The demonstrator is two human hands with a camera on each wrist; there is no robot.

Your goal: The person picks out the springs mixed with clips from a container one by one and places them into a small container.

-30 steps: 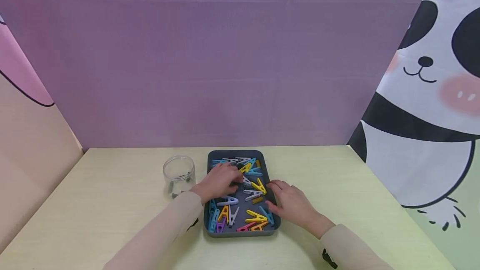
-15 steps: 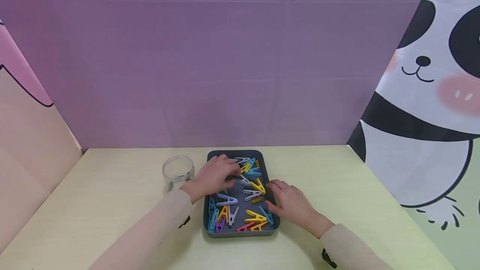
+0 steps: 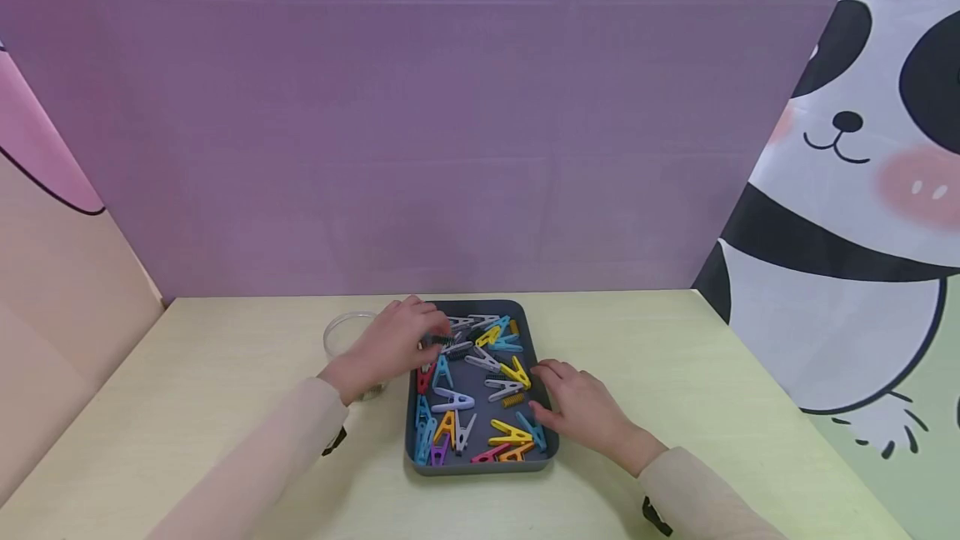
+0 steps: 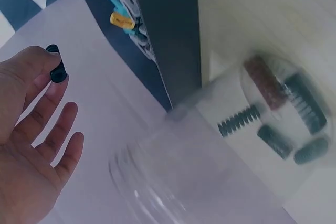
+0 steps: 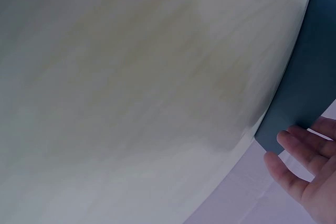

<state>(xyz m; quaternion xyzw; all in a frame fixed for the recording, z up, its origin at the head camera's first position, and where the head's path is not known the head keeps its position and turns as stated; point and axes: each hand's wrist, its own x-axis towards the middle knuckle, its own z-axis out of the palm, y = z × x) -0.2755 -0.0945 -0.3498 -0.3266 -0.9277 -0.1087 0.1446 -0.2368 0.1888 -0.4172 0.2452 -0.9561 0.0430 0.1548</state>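
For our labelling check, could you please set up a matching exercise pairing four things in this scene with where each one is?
Things:
1. dark spring
2. clear jar
3. right hand
4. clothes pegs

Places:
A. lying in the grey tray
B. resting at the tray's right edge
C. pinched in the left hand
D. standing left of the tray, springs inside

Pairs: 1-C, 2-D, 3-B, 4-A

A pale yellow-green wooden table (image 3: 225,373) spans the scene. A plain purple cloth backdrop (image 3: 420,123) hangs at the far side, and a panda-printed cloth (image 3: 847,190) hangs on the right.
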